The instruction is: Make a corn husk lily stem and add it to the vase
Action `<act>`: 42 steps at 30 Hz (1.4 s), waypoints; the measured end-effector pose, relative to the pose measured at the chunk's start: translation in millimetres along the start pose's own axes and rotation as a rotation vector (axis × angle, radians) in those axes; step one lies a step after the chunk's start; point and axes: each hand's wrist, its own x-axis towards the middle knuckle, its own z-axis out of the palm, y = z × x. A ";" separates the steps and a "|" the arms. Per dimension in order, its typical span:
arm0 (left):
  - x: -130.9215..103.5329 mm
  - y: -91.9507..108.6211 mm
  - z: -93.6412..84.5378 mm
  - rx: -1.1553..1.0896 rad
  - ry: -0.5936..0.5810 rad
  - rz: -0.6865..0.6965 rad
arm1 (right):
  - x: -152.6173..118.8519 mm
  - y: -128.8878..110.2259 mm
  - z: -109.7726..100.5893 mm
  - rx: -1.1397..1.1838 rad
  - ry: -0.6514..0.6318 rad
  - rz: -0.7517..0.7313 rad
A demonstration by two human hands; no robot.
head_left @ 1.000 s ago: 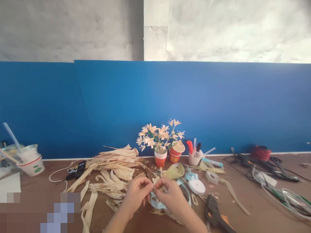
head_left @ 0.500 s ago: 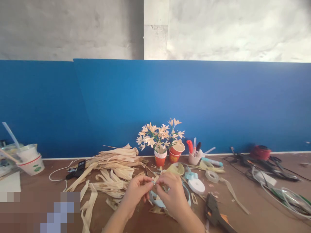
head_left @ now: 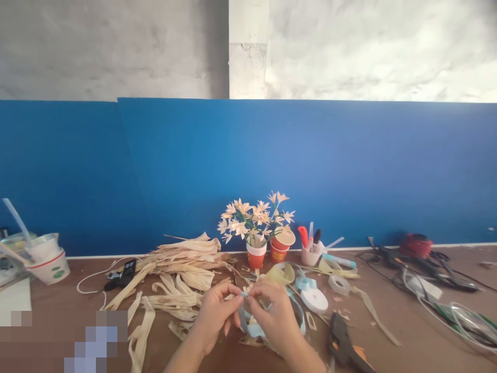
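Observation:
My left hand (head_left: 222,311) and my right hand (head_left: 274,311) meet over the middle of the table, thumbs and forefingers pinched. Between their fingertips is a small bit of light-blue ribbon (head_left: 244,294); much of it is hidden by the fingers. A longer loop of light-blue ribbon (head_left: 255,330) lies beneath and between my hands. Just beyond them, pale handmade flowers (head_left: 248,215) on green stems stand in a red-and-white paper cup (head_left: 256,256). A pile of dried husk strips (head_left: 186,274) spreads to the left of my left hand.
Right of my hands lie a white ribbon spool (head_left: 314,300), a clear tape roll (head_left: 339,284) and a black glue gun (head_left: 344,336). A cup of pens (head_left: 310,256) stands behind. Cables (head_left: 411,290) tangle at far right. A white cup (head_left: 50,267) sits far left.
The fingertips have shifted slightly, and more of the light-blue ribbon shows between them. Both hands stay in nearly the same place; the view has tilted a little.

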 end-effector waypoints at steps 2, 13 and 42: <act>-0.2 1.2 1.4 -0.054 0.003 0.009 | -1.6 -2.2 -0.5 -0.116 0.057 -0.126; 2.7 -1.2 0.5 0.025 0.087 0.035 | -3.3 -12.3 -2.2 -0.270 0.159 -0.331; -1.2 -0.3 3.6 0.104 0.012 0.008 | -3.4 -1.7 0.0 -0.381 0.147 -0.288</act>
